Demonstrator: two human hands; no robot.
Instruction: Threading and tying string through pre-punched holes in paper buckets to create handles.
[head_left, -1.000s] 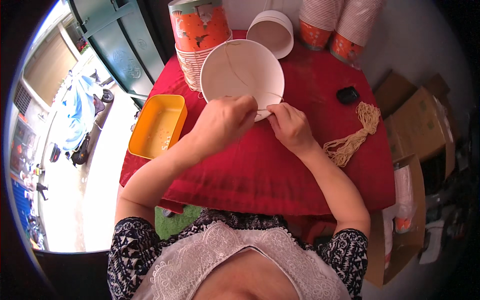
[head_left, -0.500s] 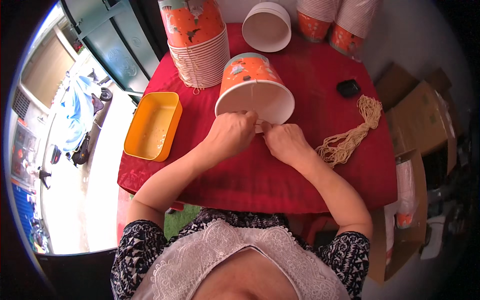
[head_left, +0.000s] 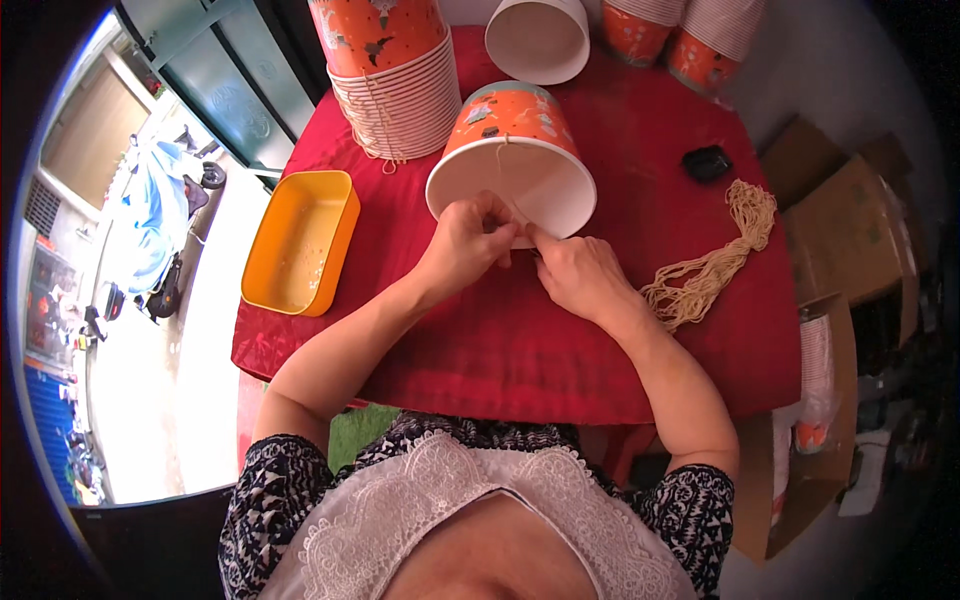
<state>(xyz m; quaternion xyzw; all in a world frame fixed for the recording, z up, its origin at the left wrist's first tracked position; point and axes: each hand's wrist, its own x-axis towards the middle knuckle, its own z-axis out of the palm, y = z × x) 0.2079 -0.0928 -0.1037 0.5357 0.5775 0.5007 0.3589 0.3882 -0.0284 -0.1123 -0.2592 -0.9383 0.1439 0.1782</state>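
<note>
An orange patterned paper bucket (head_left: 512,118) with a white rim lies on its side, its round mouth facing me. A thin beige string (head_left: 505,165) is fixed at the upper rim and runs down across the mouth between my hands. At the lower rim my left hand (head_left: 466,240) has its fingers curled and pinched, apparently on the string, whose end there is hidden. My right hand (head_left: 585,274) is closed at the bucket's lower rim, thumb and forefinger gripping the edge. Its fingertips are partly covered, so any string in them cannot be seen.
A yellow tray (head_left: 337,262) stands left on the red-covered table (head_left: 480,350). Behind it rises a stack of paper buckets (head_left: 395,105). A white bucket (head_left: 538,45), other stacks (head_left: 640,35), a small black object (head_left: 707,163) and a beige string bundle (head_left: 720,262) are around. Cardboard boxes (head_left: 850,250) lie right.
My left hand has drawn slightly away from the right and turned, its fingers lifting in front of the bucket's mouth. My right hand stays at the lower rim. The view has shifted a little.
</note>
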